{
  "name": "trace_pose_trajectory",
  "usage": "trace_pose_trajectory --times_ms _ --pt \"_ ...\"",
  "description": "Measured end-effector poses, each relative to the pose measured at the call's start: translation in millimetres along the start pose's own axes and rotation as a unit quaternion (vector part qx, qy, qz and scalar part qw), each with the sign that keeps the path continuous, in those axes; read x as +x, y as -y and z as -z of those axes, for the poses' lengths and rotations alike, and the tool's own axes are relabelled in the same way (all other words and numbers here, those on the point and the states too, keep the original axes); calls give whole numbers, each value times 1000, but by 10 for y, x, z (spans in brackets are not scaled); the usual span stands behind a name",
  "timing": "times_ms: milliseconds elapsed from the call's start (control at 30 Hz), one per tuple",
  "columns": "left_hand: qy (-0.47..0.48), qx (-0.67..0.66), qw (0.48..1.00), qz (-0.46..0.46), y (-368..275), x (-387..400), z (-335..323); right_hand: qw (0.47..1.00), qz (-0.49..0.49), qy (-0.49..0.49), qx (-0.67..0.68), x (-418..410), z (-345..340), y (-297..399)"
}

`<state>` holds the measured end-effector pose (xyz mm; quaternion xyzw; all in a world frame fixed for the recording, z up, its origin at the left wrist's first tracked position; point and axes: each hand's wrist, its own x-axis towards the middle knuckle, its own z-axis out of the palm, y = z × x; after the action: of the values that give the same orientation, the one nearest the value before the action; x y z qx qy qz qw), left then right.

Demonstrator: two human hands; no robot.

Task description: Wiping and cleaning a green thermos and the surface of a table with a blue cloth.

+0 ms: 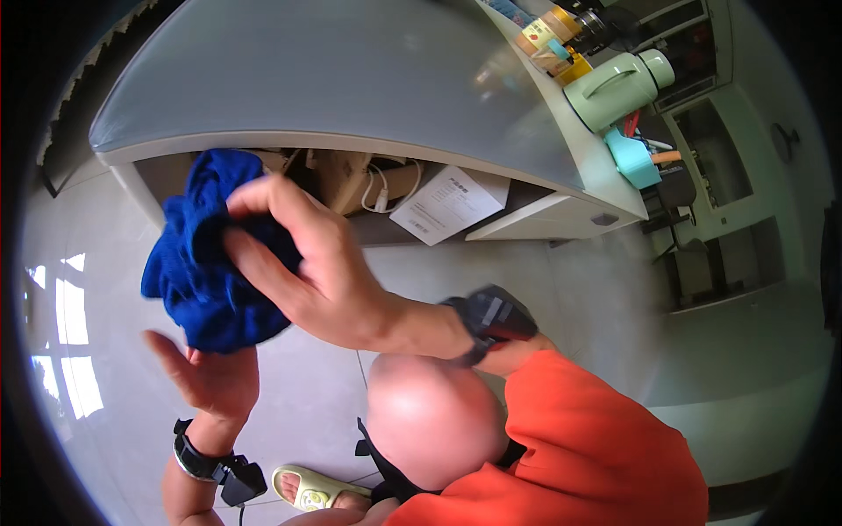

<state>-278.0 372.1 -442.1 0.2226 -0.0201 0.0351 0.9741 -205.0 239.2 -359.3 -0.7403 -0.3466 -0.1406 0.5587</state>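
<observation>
A bunched dark blue cloth is held up between my hands, in front of the left end of an open compartment below a grey tabletop. My right hand pinches the cloth's upper right side between thumb and fingers. From below, my left hand reaches up to the cloth with the thumb apart; its fingers are hidden behind the fabric. Each wrist wears a black strapped device.
The compartment holds a cardboard box, a white cable and a printed paper sheet. A green thermos jug, a light blue container and jars stand along the right. My knee is below.
</observation>
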Motion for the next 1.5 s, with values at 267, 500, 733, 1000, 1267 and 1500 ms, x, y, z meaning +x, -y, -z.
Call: trace_pose_trajectory --times_ms 267,500,733,1000,1267,1500 --pt "172 272 931 169 97 71 -533 943 -99 -298 -112 -680 787 200" --pt "289 331 888 135 557 164 -783 882 -51 -456 -105 -365 1040 -13" --pt "186 416 887 -81 375 218 -388 923 159 -255 -241 -181 420 -268" --pt "189 508 811 -219 462 216 -275 849 265 -98 -447 -143 612 -236" --pt "19 457 858 -234 370 173 -4 813 367 -43 -451 293 42 -285" --pt "-20 324 894 -309 82 20 394 960 210 48 -179 471 -540 -126"
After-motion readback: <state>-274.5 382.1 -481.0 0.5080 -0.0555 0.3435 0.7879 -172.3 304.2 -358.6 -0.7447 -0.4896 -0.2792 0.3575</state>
